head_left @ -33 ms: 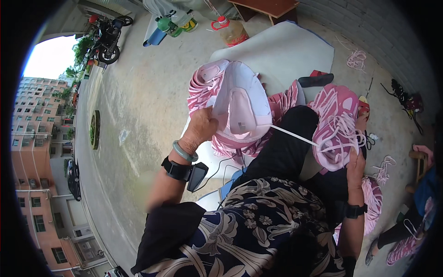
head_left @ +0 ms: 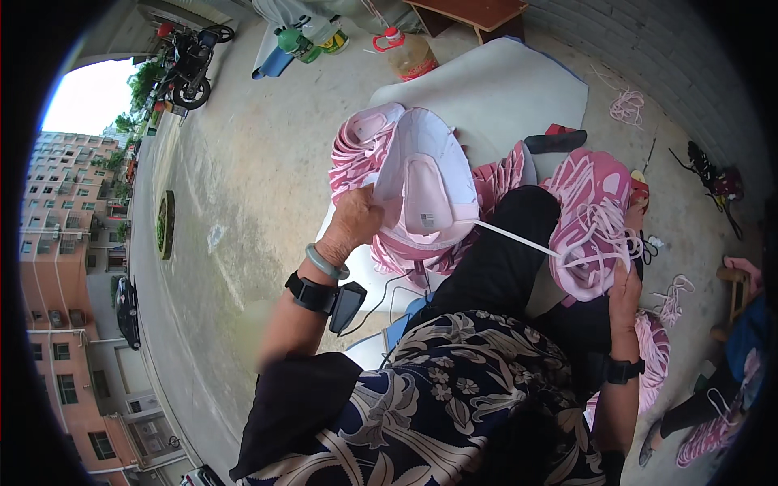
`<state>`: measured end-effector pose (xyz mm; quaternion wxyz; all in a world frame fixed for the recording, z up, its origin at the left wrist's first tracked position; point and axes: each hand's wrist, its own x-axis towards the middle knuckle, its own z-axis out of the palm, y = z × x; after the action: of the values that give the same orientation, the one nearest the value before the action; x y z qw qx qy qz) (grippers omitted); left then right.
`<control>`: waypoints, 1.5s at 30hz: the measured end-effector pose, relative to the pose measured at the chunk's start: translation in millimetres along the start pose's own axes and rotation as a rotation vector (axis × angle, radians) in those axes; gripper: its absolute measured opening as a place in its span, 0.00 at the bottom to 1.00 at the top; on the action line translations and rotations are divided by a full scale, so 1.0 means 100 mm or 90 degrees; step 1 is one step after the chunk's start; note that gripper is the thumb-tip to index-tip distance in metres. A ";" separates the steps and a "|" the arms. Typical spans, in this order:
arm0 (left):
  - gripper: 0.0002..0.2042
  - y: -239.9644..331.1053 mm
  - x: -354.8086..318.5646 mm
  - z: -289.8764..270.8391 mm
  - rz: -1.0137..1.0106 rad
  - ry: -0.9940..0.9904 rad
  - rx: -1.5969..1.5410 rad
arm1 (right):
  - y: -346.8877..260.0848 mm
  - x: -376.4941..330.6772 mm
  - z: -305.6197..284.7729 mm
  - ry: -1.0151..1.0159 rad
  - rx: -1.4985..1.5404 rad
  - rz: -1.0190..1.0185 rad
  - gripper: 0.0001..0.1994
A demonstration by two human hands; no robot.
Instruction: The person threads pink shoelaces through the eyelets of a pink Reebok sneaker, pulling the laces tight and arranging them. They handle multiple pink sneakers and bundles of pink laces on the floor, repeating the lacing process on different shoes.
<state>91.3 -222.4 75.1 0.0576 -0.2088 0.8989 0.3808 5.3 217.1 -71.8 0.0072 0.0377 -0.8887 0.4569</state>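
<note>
My left hand (head_left: 355, 220) is closed on the edge of a pink shoe upper (head_left: 450, 166), spread so that its white lining and a pale pink oval inside show. More pink uppers (head_left: 356, 150) are bunched against its far left side. On the right, my right hand (head_left: 623, 293) grips the near end of a stack of pink uppers (head_left: 590, 190) with loose pale laces over it; some fingers are hidden. A pale shoelace (head_left: 515, 238) runs taut across my knee from the spread upper to that stack. Further pink uppers (head_left: 496, 180) lie between the two bundles.
Beyond the work, a white sheet (head_left: 486, 89) covers the floor, with a red-capped jug (head_left: 405, 57) and green bottles (head_left: 298, 45) behind. A dark strip (head_left: 556, 142) rests on it. Loose laces (head_left: 626, 108) lie at right. Another person's leg (head_left: 689, 413) shows lower right, beside pink uppers.
</note>
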 end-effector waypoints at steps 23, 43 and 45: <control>0.16 0.98 -0.29 0.67 0.493 -0.091 0.083 | -2.05 -0.01 0.49 -0.312 0.573 0.202 0.07; 0.15 0.40 -0.01 1.42 0.117 -0.398 -0.200 | -1.12 -0.36 -0.09 -0.262 0.773 0.270 0.15; 0.13 0.46 -0.05 1.55 0.136 -0.314 -0.098 | -0.95 -0.41 -0.14 -0.226 0.750 0.251 0.15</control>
<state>67.9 -82.8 -2.3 0.2181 -0.0177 0.8431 0.4911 52.6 175.4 11.5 -0.2457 -0.0533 -0.4670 0.8478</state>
